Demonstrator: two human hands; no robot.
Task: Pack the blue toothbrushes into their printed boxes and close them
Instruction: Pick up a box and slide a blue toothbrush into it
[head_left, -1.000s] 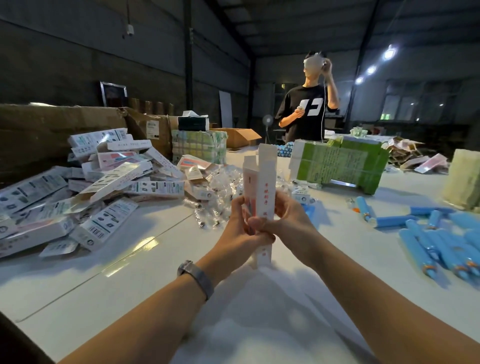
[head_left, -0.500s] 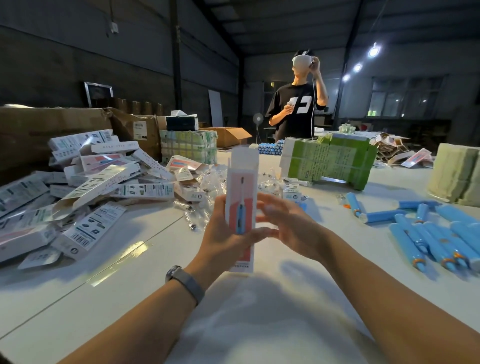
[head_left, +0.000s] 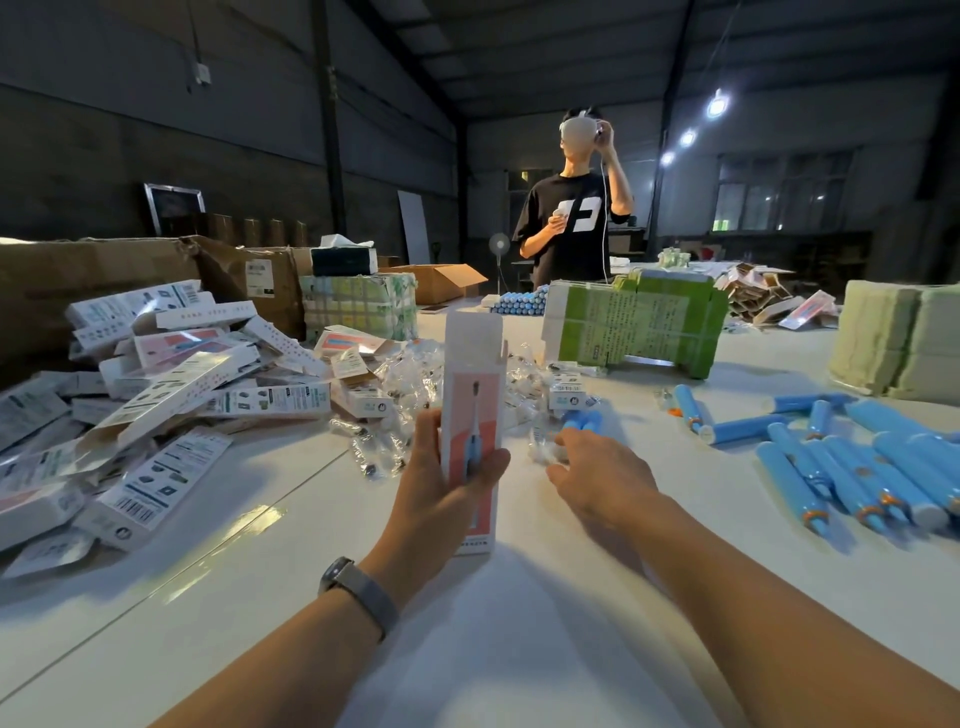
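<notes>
My left hand (head_left: 441, 483) grips a tall white and pink printed box (head_left: 471, 395) and holds it upright over the white table (head_left: 519, 649), its top flap open. My right hand (head_left: 597, 478) is off the box, stretched forward with relaxed fingers and holding nothing, just short of two blue toothbrushes (head_left: 582, 418) lying behind it. A small clear packet (head_left: 543, 452) lies at its fingertips. Several more blue toothbrushes (head_left: 852, 467) lie in a heap at the right.
A pile of printed boxes (head_left: 156, 395) covers the left of the table, with clear plastic packets (head_left: 400, 395) beside it. Green bundles (head_left: 639, 325) and pale stacks (head_left: 893, 343) stand at the back. A person (head_left: 576, 218) stands beyond the table. Brown cartons (head_left: 104, 280) line the left.
My right hand has let go of the box and moved right and forward toward the toothbrushes. My left hand keeps the box upright, turned with its printed front to me.
</notes>
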